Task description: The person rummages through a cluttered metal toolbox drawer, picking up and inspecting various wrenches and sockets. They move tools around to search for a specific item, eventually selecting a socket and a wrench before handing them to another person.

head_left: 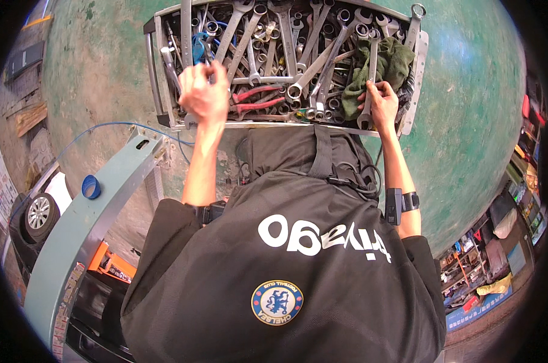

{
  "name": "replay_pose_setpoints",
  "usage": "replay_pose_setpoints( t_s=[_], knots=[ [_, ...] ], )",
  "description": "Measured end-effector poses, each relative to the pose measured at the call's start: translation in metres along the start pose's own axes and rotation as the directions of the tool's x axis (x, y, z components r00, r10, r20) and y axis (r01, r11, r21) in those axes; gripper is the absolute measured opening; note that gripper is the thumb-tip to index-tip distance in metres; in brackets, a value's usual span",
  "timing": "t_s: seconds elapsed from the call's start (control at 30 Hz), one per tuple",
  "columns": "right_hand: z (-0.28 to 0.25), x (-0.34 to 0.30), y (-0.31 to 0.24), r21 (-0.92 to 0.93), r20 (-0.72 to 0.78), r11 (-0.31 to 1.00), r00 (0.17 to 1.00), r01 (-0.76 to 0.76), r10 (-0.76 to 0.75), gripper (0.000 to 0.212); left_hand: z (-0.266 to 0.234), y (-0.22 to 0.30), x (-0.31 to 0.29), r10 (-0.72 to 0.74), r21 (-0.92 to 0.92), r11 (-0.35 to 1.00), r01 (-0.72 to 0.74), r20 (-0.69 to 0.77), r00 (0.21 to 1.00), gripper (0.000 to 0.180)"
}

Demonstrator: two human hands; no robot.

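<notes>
**Tool tray, contents and hands**

Item: metal tool tray (pixel 155 72), rectangular, grey and scuffed, lying at twelve o'clock in the view on a worn green floor (pixel 473 103). Contents: a dense heap of steel spanners (pixel 298 45), combination and ring types, dull silver, crossing one another at every angle. Red-handled pliers (pixel 259 100) lie near the tray's front edge, at about seven o'clock within it. A crumpled dark green rag (pixel 395 63) fills the three o'clock corner.

Left hand (pixel 204 91): curled closed among the tools at the tray's nine o'clock side; what it has hold of cannot be told.

Right hand (pixel 382 103): fingers pinched around the shank of an upright spanner (pixel 370 66) just beside the rag, at the five o'clock corner.

Adjacent: pale blue-green lift arm (pixel 98 206) at eight o'clock; a car wheel (pixel 39 213) at nine.
</notes>
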State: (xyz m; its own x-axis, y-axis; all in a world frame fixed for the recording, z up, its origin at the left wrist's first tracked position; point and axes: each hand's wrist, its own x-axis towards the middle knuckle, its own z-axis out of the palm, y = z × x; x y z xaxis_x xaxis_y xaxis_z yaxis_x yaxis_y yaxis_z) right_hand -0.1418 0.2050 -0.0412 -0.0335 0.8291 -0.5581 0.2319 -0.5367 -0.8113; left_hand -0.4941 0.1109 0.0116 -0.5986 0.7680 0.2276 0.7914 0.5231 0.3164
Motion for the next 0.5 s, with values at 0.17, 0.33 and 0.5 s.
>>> replay_pose_setpoints(
  t_s=[0.17,0.33,0.5],
  knots=[
    [0.0,0.001,0.0,-0.009,-0.003,1.0,1.0,0.008,-0.008,0.023,0.062,0.083,0.013,0.164,-0.204,0.975,-0.093,0.363,0.917,0.037],
    [0.002,0.001,-0.003,0.023,0.0,1.0,1.0,0.003,-0.003,0.023,0.106,0.107,0.033,-0.018,0.022,1.0,0.002,0.736,0.677,0.051],
    [0.0,0.0,0.001,0.059,0.01,0.998,1.0,-0.016,0.015,0.024,0.118,0.1,0.025,-0.155,0.023,0.983,0.181,0.632,0.76,0.057]
  ],
)
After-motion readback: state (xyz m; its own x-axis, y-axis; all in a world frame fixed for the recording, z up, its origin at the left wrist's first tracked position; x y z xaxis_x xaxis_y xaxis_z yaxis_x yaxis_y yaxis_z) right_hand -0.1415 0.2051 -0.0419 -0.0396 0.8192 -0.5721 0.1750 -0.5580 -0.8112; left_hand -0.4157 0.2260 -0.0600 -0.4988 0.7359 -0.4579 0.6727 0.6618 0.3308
